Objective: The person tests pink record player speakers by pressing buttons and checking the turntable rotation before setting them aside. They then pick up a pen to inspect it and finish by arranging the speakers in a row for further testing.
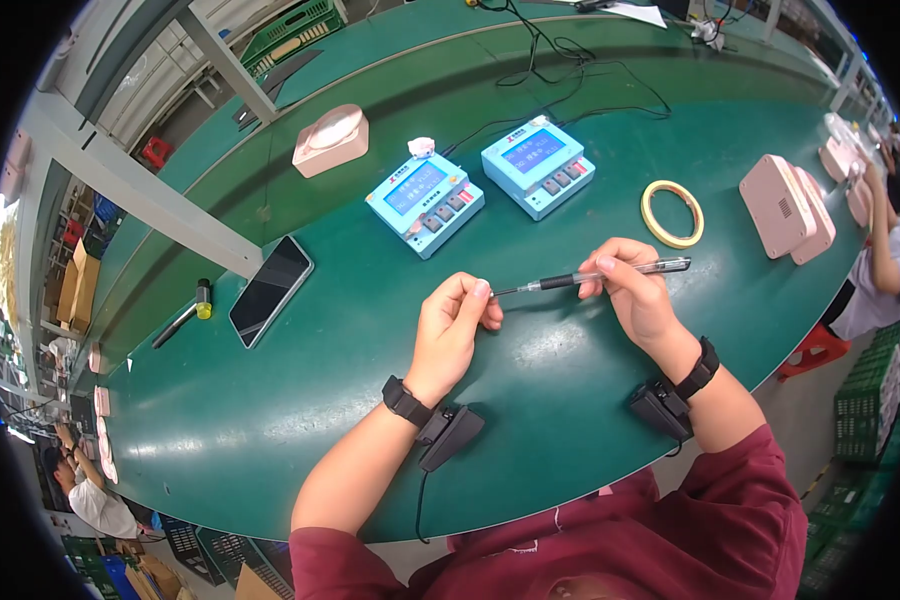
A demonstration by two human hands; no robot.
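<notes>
A pen (558, 283) with a clear barrel and a black grip lies level between my two hands, above the green table (360, 400). My right hand (635, 300) is closed round its barrel, and the black end sticks out to the right. At the pen's thin front end, the thumb and fingers of my left hand (452, 325) are pinched together; the very point is hidden in them. Just beyond the hands stand two light-blue boxes with lit screens, a left one (425, 205) and a right one (538, 166). A roll of yellow tape (650, 212) lies beyond my right hand.
A phone (272, 290) and a black marker (177, 325) lie left, near a grey post (160, 190). One pink case (331, 140) sits at the back; others (776, 208) stand at right. Black cables (540, 60) trail behind the boxes. Co-workers sit at both sides.
</notes>
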